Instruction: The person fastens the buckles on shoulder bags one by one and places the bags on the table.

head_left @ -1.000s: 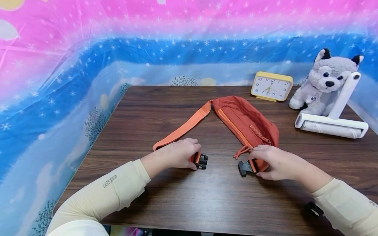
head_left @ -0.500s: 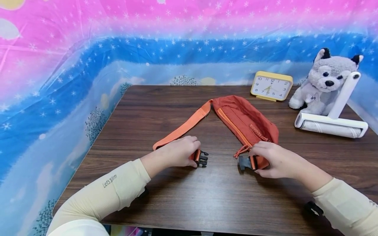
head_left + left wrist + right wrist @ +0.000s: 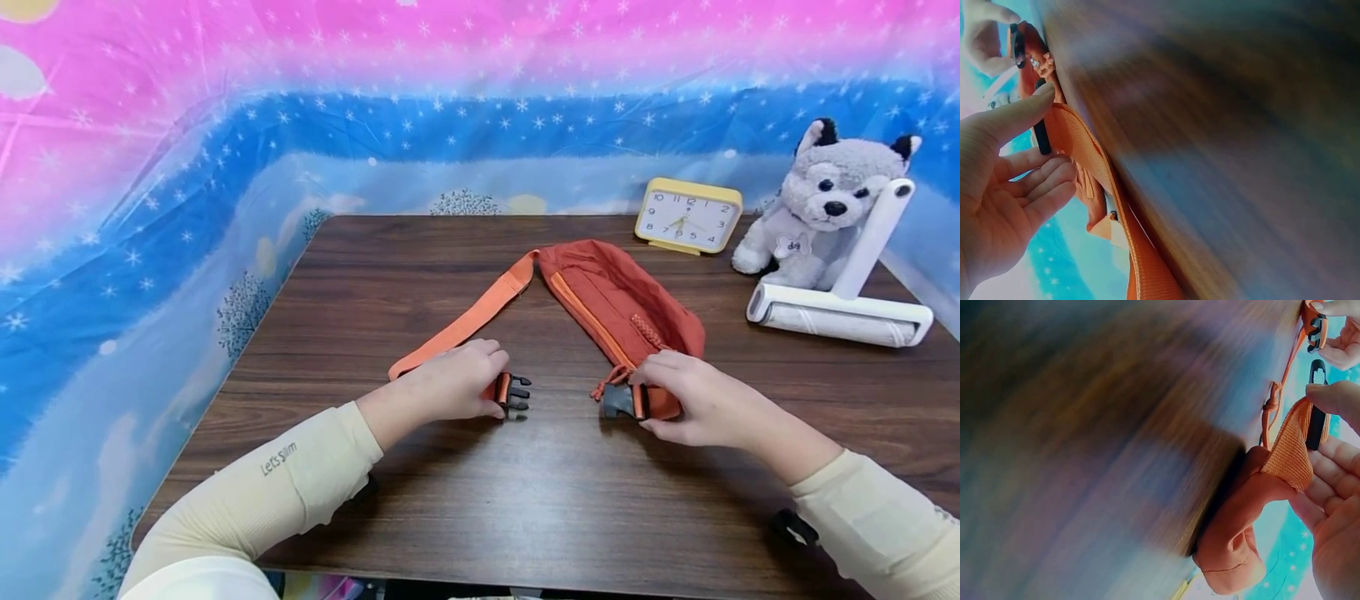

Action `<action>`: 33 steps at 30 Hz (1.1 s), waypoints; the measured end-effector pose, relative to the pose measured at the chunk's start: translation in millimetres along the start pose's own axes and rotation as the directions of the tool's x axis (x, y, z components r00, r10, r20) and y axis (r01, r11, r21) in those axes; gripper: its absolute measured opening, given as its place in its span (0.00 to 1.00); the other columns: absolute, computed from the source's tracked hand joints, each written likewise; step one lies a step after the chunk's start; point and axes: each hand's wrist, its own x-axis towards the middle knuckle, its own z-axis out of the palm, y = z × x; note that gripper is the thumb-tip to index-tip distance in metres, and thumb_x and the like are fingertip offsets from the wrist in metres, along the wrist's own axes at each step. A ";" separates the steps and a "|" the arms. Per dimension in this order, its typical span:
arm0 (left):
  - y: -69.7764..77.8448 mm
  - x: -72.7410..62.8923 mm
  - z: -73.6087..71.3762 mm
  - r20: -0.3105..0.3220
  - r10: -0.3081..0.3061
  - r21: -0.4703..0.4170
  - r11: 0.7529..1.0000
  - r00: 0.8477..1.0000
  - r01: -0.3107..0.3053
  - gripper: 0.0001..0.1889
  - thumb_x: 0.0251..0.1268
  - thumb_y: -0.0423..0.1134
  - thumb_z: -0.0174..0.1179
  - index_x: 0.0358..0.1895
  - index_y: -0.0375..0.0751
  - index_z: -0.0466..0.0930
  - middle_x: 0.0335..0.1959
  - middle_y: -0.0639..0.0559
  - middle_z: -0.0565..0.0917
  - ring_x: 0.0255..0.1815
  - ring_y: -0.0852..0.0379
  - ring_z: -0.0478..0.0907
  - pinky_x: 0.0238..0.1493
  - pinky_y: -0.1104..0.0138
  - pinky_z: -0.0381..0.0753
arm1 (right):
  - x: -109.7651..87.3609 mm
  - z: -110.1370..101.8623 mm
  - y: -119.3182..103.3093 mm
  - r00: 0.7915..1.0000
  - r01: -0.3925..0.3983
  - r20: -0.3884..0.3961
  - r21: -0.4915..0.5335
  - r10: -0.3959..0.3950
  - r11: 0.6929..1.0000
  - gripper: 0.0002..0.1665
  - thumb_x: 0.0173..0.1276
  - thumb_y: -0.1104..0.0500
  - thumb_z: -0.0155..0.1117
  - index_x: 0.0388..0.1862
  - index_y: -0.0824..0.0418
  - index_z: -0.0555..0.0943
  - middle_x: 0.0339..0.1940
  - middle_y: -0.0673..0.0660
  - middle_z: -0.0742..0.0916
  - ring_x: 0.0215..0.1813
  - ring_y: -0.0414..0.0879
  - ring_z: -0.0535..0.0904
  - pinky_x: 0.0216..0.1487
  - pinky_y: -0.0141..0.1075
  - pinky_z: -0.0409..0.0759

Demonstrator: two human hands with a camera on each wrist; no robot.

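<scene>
A rust-red waist bag (image 3: 618, 292) lies on the wooden table, its orange strap (image 3: 472, 317) running out to the left. Between thumb and fingers, my left hand (image 3: 453, 382) pinches the black pronged buckle half (image 3: 515, 393) at the strap's end; the prongs point right. My right hand (image 3: 701, 402) pinches the black socket buckle half (image 3: 618, 401) at the bag's near end, its mouth facing left. A gap separates the two halves. In the left wrist view the pronged half shows edge-on as a dark bar (image 3: 1041, 131). The right wrist view shows orange webbing (image 3: 1291, 447) behind the socket half.
A yellow alarm clock (image 3: 688, 217) stands at the back right of the table (image 3: 480, 508). Right of it sit a grey plush dog (image 3: 832, 200) and a white lint roller (image 3: 843, 312) leaning before it. A patterned cloth (image 3: 420, 125) hangs behind the table.
Both hands have risen slightly with the buckle halves. The halves have turned: the prongs now show spread one above another, and the socket half lies more level. The gap between them is about the same.
</scene>
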 end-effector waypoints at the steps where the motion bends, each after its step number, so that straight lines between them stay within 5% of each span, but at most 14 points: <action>1: 0.0 -0.1 -0.2 -0.004 -0.002 0.000 1.000 1.000 0.002 0.22 0.50 0.53 0.70 0.36 0.42 0.72 0.30 0.55 0.67 0.31 0.58 0.65 0.33 0.67 0.68 | 0.4 0.0 0.0 1.000 -0.002 -0.004 0.000 0.002 1.000 0.23 0.44 0.59 0.74 0.40 0.58 0.77 0.39 0.45 0.78 0.42 0.40 0.73 0.46 0.31 0.67; 33: -0.5 0.3 2.7 -0.184 0.099 -0.054 0.992 0.978 -0.111 0.22 0.48 0.50 0.72 0.37 0.41 0.73 0.31 0.55 0.69 0.31 0.59 0.65 0.33 0.68 0.68 | 7.0 3.6 -5.5 0.996 -0.084 -0.014 0.021 0.085 0.996 0.24 0.45 0.57 0.75 0.41 0.59 0.76 0.37 0.44 0.78 0.41 0.37 0.72 0.44 0.30 0.69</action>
